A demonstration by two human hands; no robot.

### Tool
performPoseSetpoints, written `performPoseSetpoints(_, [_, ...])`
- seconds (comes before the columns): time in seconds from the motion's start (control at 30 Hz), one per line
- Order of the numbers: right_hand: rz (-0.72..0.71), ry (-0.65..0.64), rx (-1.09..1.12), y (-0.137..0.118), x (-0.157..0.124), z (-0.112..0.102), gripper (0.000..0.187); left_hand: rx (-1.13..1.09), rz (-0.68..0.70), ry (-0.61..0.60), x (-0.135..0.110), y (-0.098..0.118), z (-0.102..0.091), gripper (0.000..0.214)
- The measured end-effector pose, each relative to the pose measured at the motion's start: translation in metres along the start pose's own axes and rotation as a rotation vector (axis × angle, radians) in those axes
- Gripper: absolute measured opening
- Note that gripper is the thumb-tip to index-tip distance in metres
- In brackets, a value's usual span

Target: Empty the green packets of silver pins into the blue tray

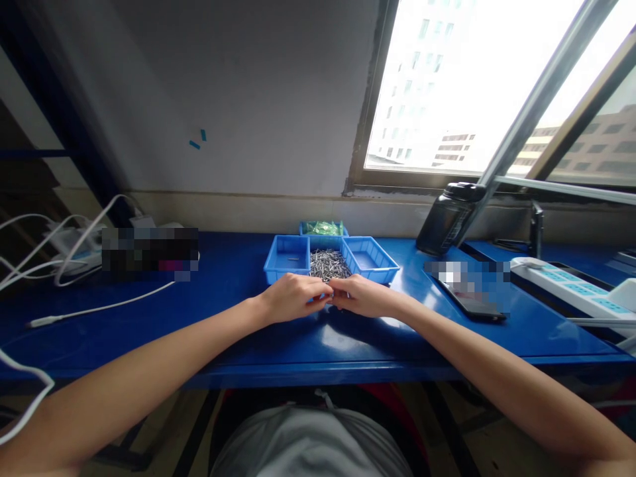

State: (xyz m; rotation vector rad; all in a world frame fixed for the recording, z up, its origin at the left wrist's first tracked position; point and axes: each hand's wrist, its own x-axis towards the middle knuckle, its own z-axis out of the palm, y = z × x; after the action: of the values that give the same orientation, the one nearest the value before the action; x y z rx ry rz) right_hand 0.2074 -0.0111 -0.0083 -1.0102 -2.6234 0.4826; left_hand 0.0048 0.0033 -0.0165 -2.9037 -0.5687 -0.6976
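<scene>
My left hand (294,296) and my right hand (358,295) meet at the near edge of a heap of small metal pins or screws (328,263). The fingertips of both hands are pinched close together, and whatever lies between them is too small to make out. The heap spreads between two blue plastic bins. In the left bin (287,268) lie one or two small pieces; the right bin (370,255) stands just beyond my right hand. Behind the heap a third blue bin (301,229) holds green plastic packets (322,228).
A black bottle (447,217) leans at the back right, with a phone (472,298) and a white power strip (571,286) nearby. On the left, a white cable (109,308) crosses the blue table (223,344). A window (447,86) is above.
</scene>
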Motion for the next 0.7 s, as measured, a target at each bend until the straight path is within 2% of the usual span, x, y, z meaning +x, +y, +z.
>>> performPoseSetpoints(0.17, [-0.008, -0.008, -0.019, -0.0012, -0.0011, -0.0011, 0.014, -0.028, -0.026, -0.008, 0.0004, 0.0001, -0.0005, 0.021])
performPoseSetpoints(0.4, [0.017, 0.085, -0.083, -0.0032, -0.0038, -0.0074, 0.009, -0.064, -0.272, -0.018, 0.0037, 0.0000, -0.0047, 0.015])
performPoseSetpoints(0.53, [0.000, 0.140, -0.123, -0.0036, -0.0046, -0.0080, 0.012, -0.119, -0.333, -0.093, 0.0046, -0.0006, -0.0054, 0.016])
performPoseSetpoints(0.7, [-0.012, 0.110, -0.202, -0.0054, -0.0044, -0.0068, 0.016, -0.190, -0.322, -0.219, 0.0043, 0.0017, -0.0043, 0.016])
